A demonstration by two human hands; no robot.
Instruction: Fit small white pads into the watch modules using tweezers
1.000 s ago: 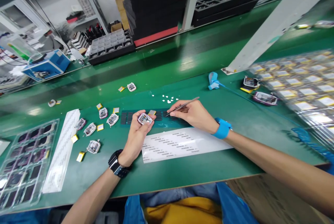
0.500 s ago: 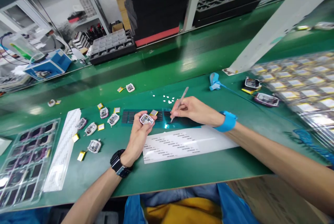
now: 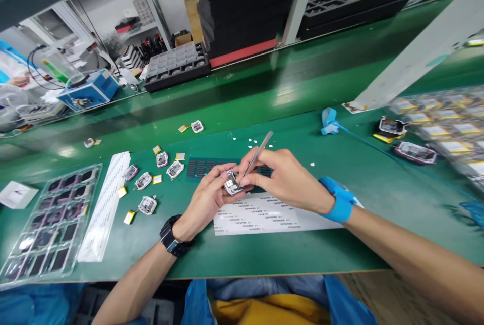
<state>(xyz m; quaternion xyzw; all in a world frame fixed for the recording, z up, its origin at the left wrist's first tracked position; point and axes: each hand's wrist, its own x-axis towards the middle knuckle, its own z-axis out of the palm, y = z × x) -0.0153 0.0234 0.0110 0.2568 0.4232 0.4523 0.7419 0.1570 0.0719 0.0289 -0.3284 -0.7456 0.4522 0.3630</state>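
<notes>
My left hand (image 3: 212, 191) is closed around a small watch-like housing (image 3: 231, 183), its open inside with electronic parts facing up. Pinched in my right hand (image 3: 278, 176) are slim metal tweezers (image 3: 259, 152), whose tips reach into the housing. Whether the tips hold anything is too small to tell. Behind my hands lies a dark sheet of black strips (image 3: 200, 167), partly covered by them. A white printed sheet (image 3: 260, 216) lies under my right wrist. Several similar housings (image 3: 147, 205) with yellow-edged battery pouches (image 3: 129, 217) are spread to the left.
A clear tray (image 3: 49, 214) of dark-faced parts stands at left beside a white printed strip (image 3: 104, 209) and a white box (image 3: 18, 195). At right are more housings (image 3: 415, 153), a wrist-strap cord (image 3: 378, 144) and trays of battery pouches (image 3: 454, 118). A slanted post (image 3: 412, 47) rises there.
My right hand has brought the tweezers left from the sheet of black strips to the housing in my left hand. The battery pouch beside that housing is now hidden. The view has shifted slightly.
</notes>
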